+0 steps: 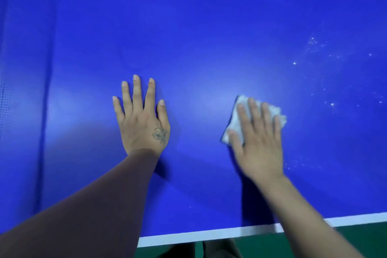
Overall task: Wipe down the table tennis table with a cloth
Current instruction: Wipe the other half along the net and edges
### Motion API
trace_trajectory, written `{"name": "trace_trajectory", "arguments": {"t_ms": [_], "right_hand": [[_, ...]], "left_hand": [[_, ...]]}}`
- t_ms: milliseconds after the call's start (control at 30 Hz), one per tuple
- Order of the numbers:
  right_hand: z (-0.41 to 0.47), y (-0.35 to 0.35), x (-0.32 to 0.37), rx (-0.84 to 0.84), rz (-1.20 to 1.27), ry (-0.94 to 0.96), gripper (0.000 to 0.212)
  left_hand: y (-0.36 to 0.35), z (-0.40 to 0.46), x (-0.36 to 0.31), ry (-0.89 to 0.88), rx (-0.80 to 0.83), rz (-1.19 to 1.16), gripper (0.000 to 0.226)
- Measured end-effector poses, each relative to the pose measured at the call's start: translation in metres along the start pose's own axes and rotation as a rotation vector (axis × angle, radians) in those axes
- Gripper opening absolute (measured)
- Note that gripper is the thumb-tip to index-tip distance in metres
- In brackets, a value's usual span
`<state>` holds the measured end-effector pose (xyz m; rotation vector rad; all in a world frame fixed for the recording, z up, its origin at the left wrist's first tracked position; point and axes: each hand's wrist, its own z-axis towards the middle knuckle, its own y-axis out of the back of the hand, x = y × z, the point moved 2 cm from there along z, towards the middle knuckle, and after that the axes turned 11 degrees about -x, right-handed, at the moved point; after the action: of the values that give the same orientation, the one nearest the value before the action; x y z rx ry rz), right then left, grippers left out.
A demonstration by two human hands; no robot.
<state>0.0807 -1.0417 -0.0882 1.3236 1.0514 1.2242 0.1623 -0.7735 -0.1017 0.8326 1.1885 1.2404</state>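
White cloth: a small crumpled white cloth [238, 119] lies flat on the blue table tennis table [209, 27], under the right hand [258, 142].
Right hand: it is spread flat on top of the cloth and presses it down onto the bench. Its grip is not closed around the cloth; the fingers [252, 111] lie straight and a little apart over it. The hand looks blurred, so I think it is sliding.
Left hand: the left hand [142, 121] rests flat on the bare blue top, fingers spread, holding nothing. A dark sleeve [94, 205] covers that arm up to the wrist. It looks like it is there to lean on.
Where the cloth sits: right of the middle, a bit in from the near edge with its white line [209, 234]. The two hands are well apart.
Where the dirt is: little white specks [314, 42] dot the blue top to the right of the cloth and farther away. A few more sit just right of the right wrist.
Which hand is nearer: the right hand, with the cloth, is much closer to the specks than the left hand.
Next move, my guess: push the cloth to the right and away, across the specks.
Cloth shape: it is bunched, and pokes out past the fingertips and on the left of the hand.
Clean side: the blue top around the left hand looks smooth and free of specks.
Far left: a darker band [25, 90] runs along the left side; I cannot tell what it is.
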Motion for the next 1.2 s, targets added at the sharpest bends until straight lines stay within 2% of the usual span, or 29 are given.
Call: {"name": "trace_trajectory", "arguments": {"t_ms": [133, 200, 333, 500, 667, 767, 867, 1033, 1100, 1200], "right_hand": [[0.07, -0.006, -0.018, -0.054, 0.041, -0.303, 0.069], [0.1, -0.011, -0.001, -0.055, 0.063, -0.364, 0.07], [0.106, -0.02, 0.056, -0.076, 0.059, -0.211, 0.071], [0.003, -0.016, 0.115, -0.052, 0.101, -0.042, 0.067], [-0.098, -0.006, 0.088, 0.053, 0.078, 0.119, 0.068], [-0.106, 0.001, 0.04, 0.048, 0.053, 0.083, 0.067], [-0.085, 0.002, 0.005, 0.041, 0.021, -0.048, 0.069], [-0.018, -0.015, 0.027, -0.035, 0.036, -0.328, 0.072], [-0.005, -0.022, 0.059, -0.035, 0.07, -0.306, 0.073], [-0.028, -0.022, 0.115, -0.054, 0.114, -0.115, 0.074]], "left_hand": [[-0.003, -0.001, 0.001, -0.009, -0.019, -0.013, 0.054], [-0.003, -0.001, 0.002, -0.005, -0.024, -0.028, 0.053], [-0.004, -0.002, 0.002, 0.0, -0.03, -0.039, 0.053], [-0.003, -0.002, 0.002, 0.006, -0.021, -0.05, 0.054], [-0.001, -0.004, 0.002, 0.005, -0.028, -0.06, 0.054], [-0.001, -0.004, 0.002, 0.001, -0.026, -0.055, 0.055], [-0.001, -0.003, 0.003, -0.002, -0.032, -0.061, 0.055], [0.0, -0.002, 0.005, 0.005, -0.019, -0.118, 0.056], [0.001, -0.001, 0.007, 0.008, -0.004, -0.141, 0.056], [0.002, 0.0, 0.009, 0.003, 0.017, -0.154, 0.058]]}}
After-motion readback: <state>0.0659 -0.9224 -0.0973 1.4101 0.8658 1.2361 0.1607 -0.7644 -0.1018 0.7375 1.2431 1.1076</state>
